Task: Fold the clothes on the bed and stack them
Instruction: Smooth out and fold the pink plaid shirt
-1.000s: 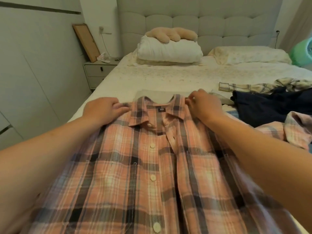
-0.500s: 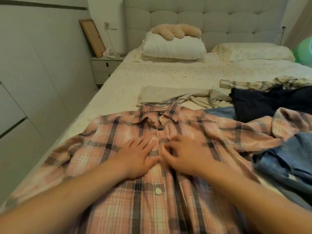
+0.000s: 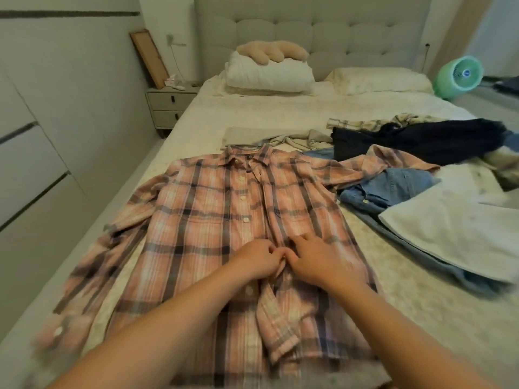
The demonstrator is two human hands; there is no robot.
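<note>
The bed [image 3: 252, 119] gives flat room for the plaid shirt [image 3: 213, 220], spread front-up near its left edge, one sleeve close to the drop; unfolded clothes [image 3: 415, 141] crowd the right. The left hand [image 3: 257, 259] and right hand [image 3: 311, 258] meet mid-placket, fingers curled pinching the cloth, probably to close or straighten it

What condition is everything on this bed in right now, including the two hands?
Plaid shirt: spread flat, face up, lower front open.
Left hand: pinching the shirt's front edge.
Right hand: pinching the same edge.
Denim garment: crumpled, unfolded.
Dark garment: heaped, unfolded.
White cloth: lying flat.
</note>
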